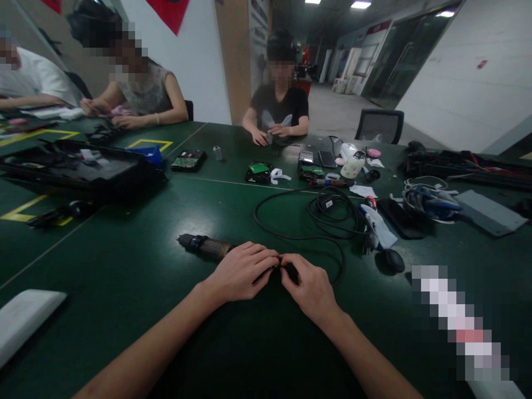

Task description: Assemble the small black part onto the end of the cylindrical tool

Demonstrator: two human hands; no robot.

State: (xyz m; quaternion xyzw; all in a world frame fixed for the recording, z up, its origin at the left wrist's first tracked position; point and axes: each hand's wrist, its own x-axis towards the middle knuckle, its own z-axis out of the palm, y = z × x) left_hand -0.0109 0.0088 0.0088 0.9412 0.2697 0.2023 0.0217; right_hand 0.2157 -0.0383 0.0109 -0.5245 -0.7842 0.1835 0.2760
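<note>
- The small dark piece [286,271] sits on the green table [124,277] right in front of me, at the spot where my two hands meet (it is too dark and too covered to say what it is).
- My left hand [243,272] lies palm down, its fingers curled in and pinching the piece from the left.
- My right hand [310,289] is closed on the same piece from the right, fingertips touching those of the left.
- A black cable [291,237] loops across the table just beyond my hands. One end curves round to my right hand, though I cannot tell whether it joins the piece.
- The cable's coils pile up around a black power brick [330,202] farther back.
- A dark cylinder-shaped tool [203,245] lies flat just beside my left hand, its tip pointing away to the left.
- To the right, near the cable, are a white and blue cloth [378,224] and a dark oval lump [393,259].
- Farther off lie green circuit boards [260,168] and a white bottle [353,163].
- Across the table, a person in a black shirt [279,108] works with both hands together; two more people [145,91] sit at the far left.
</note>
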